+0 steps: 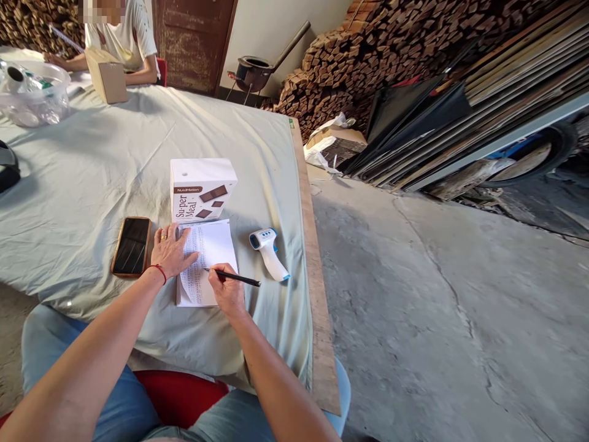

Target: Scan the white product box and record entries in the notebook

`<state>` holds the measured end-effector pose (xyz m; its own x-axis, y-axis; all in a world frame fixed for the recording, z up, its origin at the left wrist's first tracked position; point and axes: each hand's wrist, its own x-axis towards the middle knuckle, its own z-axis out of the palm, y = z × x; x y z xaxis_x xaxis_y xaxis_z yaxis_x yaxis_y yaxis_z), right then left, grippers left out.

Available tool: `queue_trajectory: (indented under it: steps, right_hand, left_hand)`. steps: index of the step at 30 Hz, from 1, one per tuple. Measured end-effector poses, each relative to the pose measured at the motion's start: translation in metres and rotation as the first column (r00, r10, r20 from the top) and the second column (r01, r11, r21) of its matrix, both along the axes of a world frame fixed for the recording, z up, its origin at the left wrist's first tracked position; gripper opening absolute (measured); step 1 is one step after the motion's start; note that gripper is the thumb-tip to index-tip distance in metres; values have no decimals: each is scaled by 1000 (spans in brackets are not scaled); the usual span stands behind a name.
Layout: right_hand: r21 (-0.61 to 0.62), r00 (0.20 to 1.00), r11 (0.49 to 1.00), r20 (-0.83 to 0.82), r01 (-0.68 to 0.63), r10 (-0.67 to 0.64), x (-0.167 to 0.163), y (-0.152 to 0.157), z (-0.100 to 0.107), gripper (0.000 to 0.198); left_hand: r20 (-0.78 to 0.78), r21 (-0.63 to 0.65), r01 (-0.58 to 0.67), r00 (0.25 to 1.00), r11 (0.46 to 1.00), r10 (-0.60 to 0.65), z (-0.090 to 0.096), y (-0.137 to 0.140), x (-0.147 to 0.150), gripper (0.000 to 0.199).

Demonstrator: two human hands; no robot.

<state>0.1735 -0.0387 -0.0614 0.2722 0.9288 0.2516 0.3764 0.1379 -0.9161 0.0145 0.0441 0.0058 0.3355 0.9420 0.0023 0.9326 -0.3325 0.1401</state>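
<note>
A white notepad (214, 245) lies on the cloth-covered table, its left part filled with rows of handwriting. My right hand (227, 291) grips a black pen (239, 278), whose tip meets the page near the writing. Fingers spread, my left hand (170, 250) rests flat on the pad's upper left edge; a ring and a red cord bracelet show on it. Just beyond the pad stands a white box (202, 184) printed with brown bars. To the left is a phone (131, 247) with a dark screen, and to the right a white and blue infrared thermometer (270, 253).
Across the table (115, 141) sits a person (138, 43) beside a cardboard box (107, 77). A clear plastic tub (55, 98) stands at far left, near a black object (7, 166). Stacked firewood (340, 67) and leaning boards (506, 92) line the back right, beyond the concrete floor.
</note>
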Motion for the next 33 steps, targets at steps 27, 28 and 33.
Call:
queue_trajectory:
  steps: [27, 28, 33]
  right_hand:
    - [5, 999, 1000, 28, 16, -17, -1, 0, 6, 18]
    - [4, 1000, 1000, 24, 16, -16, -1, 0, 6, 18]
    - [5, 999, 1000, 29, 15, -15, -1, 0, 6, 17]
  left_hand:
    - [48, 3, -1, 999, 1000, 1, 0, 0, 0, 67]
    - [53, 4, -2, 999, 1000, 2, 0, 0, 0, 67]
    - [70, 7, -3, 998, 1000, 3, -1, 0, 0, 66]
